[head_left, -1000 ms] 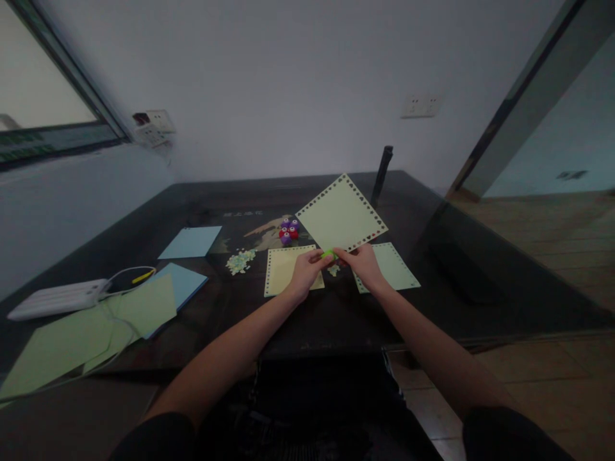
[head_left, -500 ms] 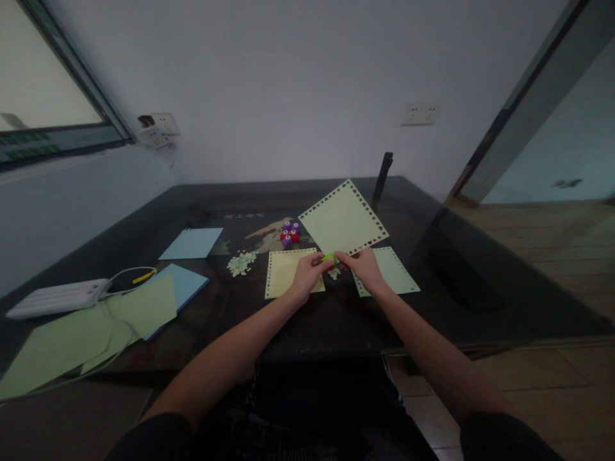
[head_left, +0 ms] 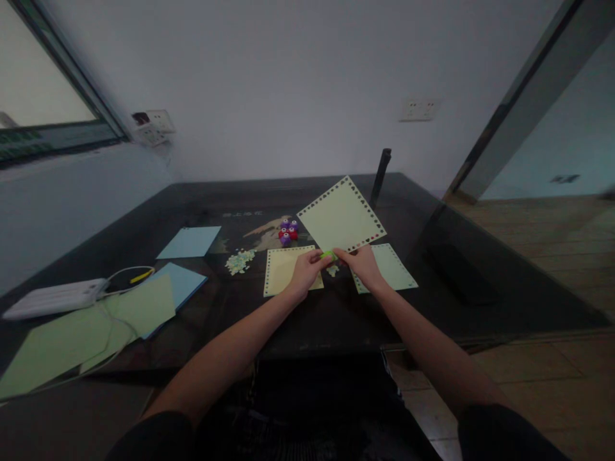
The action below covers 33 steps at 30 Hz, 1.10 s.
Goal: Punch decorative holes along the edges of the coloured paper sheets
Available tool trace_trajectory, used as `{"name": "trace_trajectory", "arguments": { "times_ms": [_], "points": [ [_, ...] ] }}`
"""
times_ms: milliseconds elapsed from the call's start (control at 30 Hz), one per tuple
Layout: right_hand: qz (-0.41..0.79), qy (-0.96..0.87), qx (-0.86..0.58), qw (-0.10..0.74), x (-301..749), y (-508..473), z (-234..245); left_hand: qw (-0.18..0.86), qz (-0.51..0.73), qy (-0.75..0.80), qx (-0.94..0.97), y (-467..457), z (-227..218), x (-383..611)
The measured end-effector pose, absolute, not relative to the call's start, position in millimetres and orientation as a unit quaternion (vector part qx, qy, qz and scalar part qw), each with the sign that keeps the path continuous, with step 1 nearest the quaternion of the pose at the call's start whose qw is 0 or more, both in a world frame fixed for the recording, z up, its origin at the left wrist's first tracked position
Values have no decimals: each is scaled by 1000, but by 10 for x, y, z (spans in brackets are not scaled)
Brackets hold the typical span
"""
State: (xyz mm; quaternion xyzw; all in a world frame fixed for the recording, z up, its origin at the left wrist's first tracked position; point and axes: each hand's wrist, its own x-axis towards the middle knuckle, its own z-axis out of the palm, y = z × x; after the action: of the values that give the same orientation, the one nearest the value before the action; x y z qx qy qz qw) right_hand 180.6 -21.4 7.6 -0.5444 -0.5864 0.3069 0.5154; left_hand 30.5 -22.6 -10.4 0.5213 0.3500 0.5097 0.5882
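Note:
My left hand (head_left: 306,272) is closed round a small bright green craft punch (head_left: 328,255). My right hand (head_left: 364,264) pinches the lower corner of a pale green paper sheet (head_left: 341,214), its thumb close to the punch. The sheet is raised and tilted, with rows of punched holes along its edges; its bottom corner meets the punch, though the fingers partly hide the contact. Beneath my hands lie a yellowish punched sheet (head_left: 286,272) on the left and a light green punched sheet (head_left: 391,272) on the right. Small paper cut-outs (head_left: 332,271) lie under the punch.
Several purple and red punches (head_left: 288,232) stand together behind the yellowish sheet. A heap of paper cut-outs (head_left: 239,262) lies left of it. Further left are blue sheets (head_left: 189,242), green sheets (head_left: 67,339) and a white power strip (head_left: 57,298) with a cable. A black upright object (head_left: 380,176) stands behind.
The view has shifted very slightly. Both hands keep their hold on the punch and sheet in nearly the same place, and the green punch looks slightly turned.

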Motion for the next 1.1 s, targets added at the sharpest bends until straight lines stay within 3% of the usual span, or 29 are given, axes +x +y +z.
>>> {"name": "trace_trajectory", "arguments": {
  "times_ms": [667, 1100],
  "points": [
    [348, -550, -532, 542, 1848, -158, 33, 664, 473, 319, 483, -215, -84, 294],
    [351, -534, -525, 562, 1927, -132, 89, 592, 426, 374, 572, -192, -34, 247]
  ]
}}
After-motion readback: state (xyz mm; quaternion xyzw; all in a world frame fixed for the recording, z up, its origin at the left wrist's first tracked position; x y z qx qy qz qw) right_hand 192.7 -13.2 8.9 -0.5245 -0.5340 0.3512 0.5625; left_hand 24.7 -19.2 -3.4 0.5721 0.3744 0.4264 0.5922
